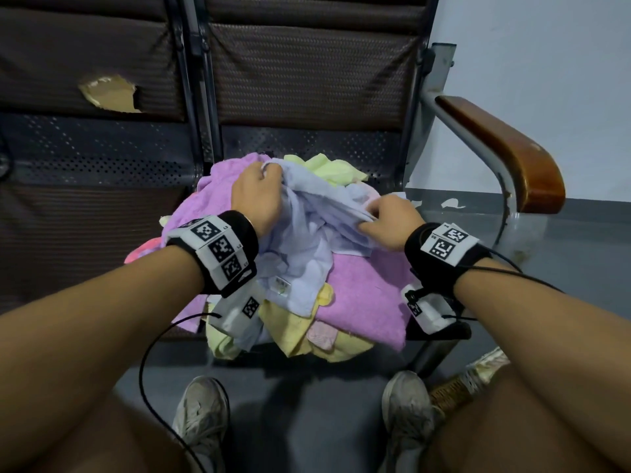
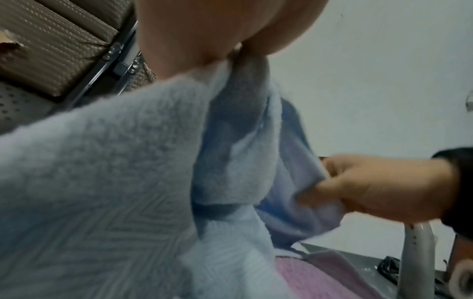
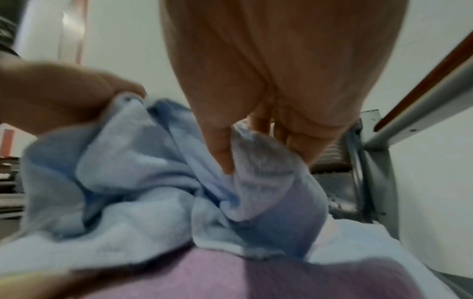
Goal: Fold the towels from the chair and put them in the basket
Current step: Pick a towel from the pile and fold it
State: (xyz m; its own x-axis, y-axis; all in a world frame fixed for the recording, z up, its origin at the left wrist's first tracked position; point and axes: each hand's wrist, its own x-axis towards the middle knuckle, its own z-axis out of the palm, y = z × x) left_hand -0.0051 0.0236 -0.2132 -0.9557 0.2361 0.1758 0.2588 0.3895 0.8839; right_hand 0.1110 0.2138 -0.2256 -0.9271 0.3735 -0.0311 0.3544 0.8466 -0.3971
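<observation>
A crumpled light blue towel (image 1: 307, 240) lies on top of a heap of towels on the chair seat. My left hand (image 1: 259, 196) pinches its far edge, seen close in the left wrist view (image 2: 230, 58). My right hand (image 1: 386, 220) pinches its right edge; the right wrist view shows thumb and fingers closed on a fold of the blue towel (image 3: 256, 161). Under it lie a purple towel (image 1: 365, 298), yellow towels (image 1: 297, 332) and a pale green one (image 1: 327, 169). A woven basket (image 1: 454, 390) shows partly behind my right leg.
The chair has a brown padded back (image 1: 307, 70) and a wooden armrest (image 1: 505, 151) on the right. A second seat with torn padding (image 1: 109, 93) stands to the left. My shoes (image 1: 201, 414) rest on the grey floor in front.
</observation>
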